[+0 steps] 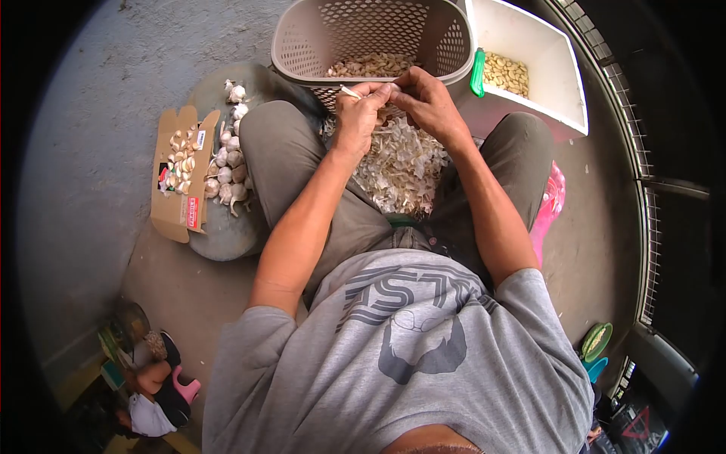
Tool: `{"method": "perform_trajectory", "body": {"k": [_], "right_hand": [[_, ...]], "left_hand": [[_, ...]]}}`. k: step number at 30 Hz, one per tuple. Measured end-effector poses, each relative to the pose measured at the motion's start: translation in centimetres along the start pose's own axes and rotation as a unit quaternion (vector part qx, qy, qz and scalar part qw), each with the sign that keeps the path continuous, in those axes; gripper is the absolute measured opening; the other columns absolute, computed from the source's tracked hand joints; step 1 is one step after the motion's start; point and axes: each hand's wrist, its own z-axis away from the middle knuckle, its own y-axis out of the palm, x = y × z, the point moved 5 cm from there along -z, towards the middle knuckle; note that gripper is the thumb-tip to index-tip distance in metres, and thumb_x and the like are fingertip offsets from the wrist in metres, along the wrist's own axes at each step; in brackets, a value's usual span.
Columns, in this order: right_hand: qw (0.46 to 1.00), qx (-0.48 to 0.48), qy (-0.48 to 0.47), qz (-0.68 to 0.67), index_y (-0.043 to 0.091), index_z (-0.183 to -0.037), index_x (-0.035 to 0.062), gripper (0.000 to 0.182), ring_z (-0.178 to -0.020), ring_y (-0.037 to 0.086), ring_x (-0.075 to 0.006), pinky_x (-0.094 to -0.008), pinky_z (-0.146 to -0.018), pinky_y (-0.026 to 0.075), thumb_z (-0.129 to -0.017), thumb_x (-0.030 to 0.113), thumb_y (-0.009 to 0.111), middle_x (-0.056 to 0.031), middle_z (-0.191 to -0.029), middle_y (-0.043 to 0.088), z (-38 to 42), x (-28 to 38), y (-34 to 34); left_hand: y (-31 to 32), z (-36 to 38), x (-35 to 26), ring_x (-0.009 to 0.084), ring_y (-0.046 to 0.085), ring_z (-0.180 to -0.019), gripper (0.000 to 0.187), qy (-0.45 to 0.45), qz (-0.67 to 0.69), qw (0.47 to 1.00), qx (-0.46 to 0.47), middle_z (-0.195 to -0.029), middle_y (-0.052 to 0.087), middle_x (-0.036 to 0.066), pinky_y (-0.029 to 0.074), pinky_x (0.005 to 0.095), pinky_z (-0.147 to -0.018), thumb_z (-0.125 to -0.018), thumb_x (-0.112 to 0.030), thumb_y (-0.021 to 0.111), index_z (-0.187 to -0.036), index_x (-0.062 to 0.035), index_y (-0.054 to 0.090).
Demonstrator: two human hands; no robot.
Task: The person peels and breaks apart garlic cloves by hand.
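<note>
My left hand (358, 113) and my right hand (429, 106) meet over the front rim of a grey perforated basket (363, 79). Both hands are closed, their fingertips pinched around a small pale garlic clove (394, 88) that is mostly hidden by the fingers. A slender whitish piece (349, 91) pokes out from my left hand on its far side. Beneath my hands, between my legs, lies a heap of papery garlic skins (401, 163). Inside the basket is a layer of pale garlic pieces (374, 65).
At the right, a white box (548, 79) holds peeled cloves (505, 74), with a green-handled tool (477, 73) on its edge. To the left, whole garlic bulbs (228, 170) and a cardboard box (172, 212) with loose cloves (180, 163) rest on a round grey surface (223, 246). Another person (151, 393) sits at lower left.
</note>
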Motion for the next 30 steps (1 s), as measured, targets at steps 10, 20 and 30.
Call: {"method": "perform_trajectory", "body": {"k": [10, 20, 30], "right_hand": [[0.964, 0.231, 0.056, -0.121, 0.069, -0.093, 0.0025, 0.01, -0.051, 0.049, -0.0034, -0.021, -0.044, 0.036, -0.087, 0.008, 0.075, 0.0008, -0.072, 0.064, 1.1, 1.4, -0.3], [0.996, 0.042, -0.019, -0.08, 0.053, -0.143, 0.0014, 0.053, -0.092, 0.067, -0.0135, -0.0264, -0.068, 0.056, -0.098, 0.021, 0.071, -0.0073, -0.11, 0.069, 0.0, 2.3, -2.1], [0.99, 0.0, 0.014, -0.14, 0.061, -0.101, -0.0014, 0.015, -0.06, 0.058, -0.0065, -0.0237, -0.051, 0.046, -0.102, 0.013, 0.063, -0.0031, -0.076, 0.066, -0.6, -0.4, -0.4]], "left_hand": [[-2.3, -1.4, 1.0, 0.0162, 0.063, -0.065, 0.032, -0.1, 0.176, 0.979, 0.008, -0.086, 0.067, 0.006, 0.052, 0.0318, -0.059, -0.1, -0.031, 0.065, -0.106, 0.0, 0.069], [0.1, -0.3, 0.6, 0.0143, 0.063, -0.063, 0.026, -0.118, 0.145, 0.977, 0.101, -0.083, 0.068, 0.004, 0.052, 0.0291, -0.057, -0.099, -0.026, 0.069, -0.107, -0.0013, 0.071], [-0.1, -0.3, 1.1, 0.0146, 0.064, -0.069, 0.017, -0.154, 0.187, 0.964, 0.11, -0.089, 0.07, 0.004, 0.052, 0.0293, -0.059, -0.097, -0.018, 0.068, -0.106, -0.0031, 0.07]]}}
